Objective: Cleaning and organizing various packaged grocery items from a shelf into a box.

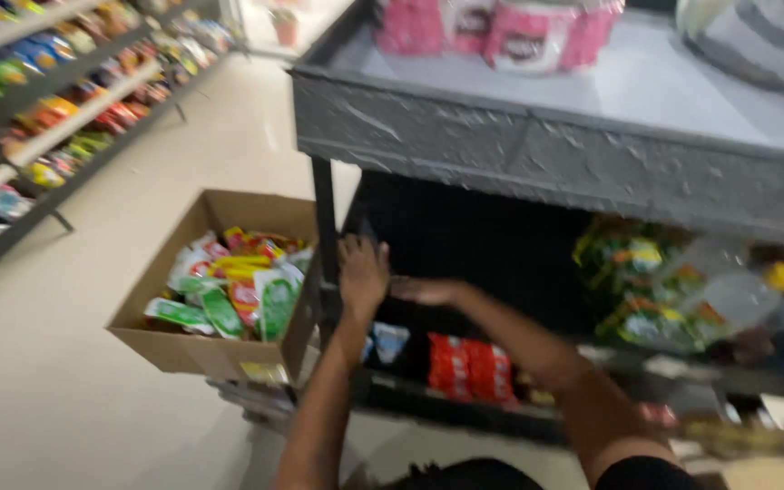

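Whole frame motion-blurred. Right hand [424, 290]: smeared, fingers not separable, grip unreadable. Left hand [362, 272]: back facing camera, fingertips lost against the dark lower bay of the grey cart [501, 154]. Pink packs [501, 32] on the cart's top shelf cut by the upper edge. Striped bundle [755, 41] at the top right corner cropped. Clear yellow-capped bottle [741, 292] blurred. Both forearms run off the bottom edge.

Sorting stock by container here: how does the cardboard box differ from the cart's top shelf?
The cardboard box is brown, sits low beside the cart and is heaped with green, red and yellow packets; the top shelf is grey, stands higher and carries pink packs. Both are open on top and hold goods.
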